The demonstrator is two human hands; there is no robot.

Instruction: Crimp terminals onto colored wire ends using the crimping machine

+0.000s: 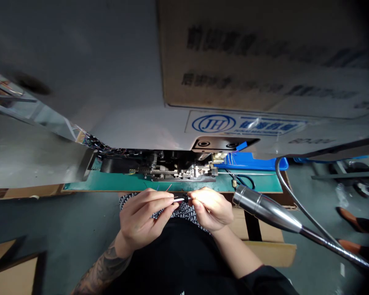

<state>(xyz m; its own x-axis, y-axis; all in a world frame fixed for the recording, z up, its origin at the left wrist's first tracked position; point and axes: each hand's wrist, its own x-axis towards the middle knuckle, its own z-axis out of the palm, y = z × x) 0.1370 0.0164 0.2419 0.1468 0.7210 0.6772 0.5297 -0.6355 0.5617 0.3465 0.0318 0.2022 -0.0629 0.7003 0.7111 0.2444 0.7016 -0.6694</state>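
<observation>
My left hand (149, 215) is closed in a pinch on thin wires. A white wire (178, 200) shows at its fingertips, and a red wire end (169, 187) sticks up behind the fingers. My right hand (212, 208) is pinched shut just to the right, at a small black piece (185, 198) between the two hands. A short white bit shows by the right fingertips; the fingers partly hide what they hold. Both hands are above my lap, in front of the green table edge (110, 185). Behind them is the metal mechanism (184, 172) of a machine.
The large grey machine housing (117, 90) hangs over the table. A blue tray (258, 161) and blue-handled scissors (246, 180) lie at the right. A metal gooseneck lamp (267, 209) reaches in beside my right hand. Another person's shoes (349, 218) are at far right.
</observation>
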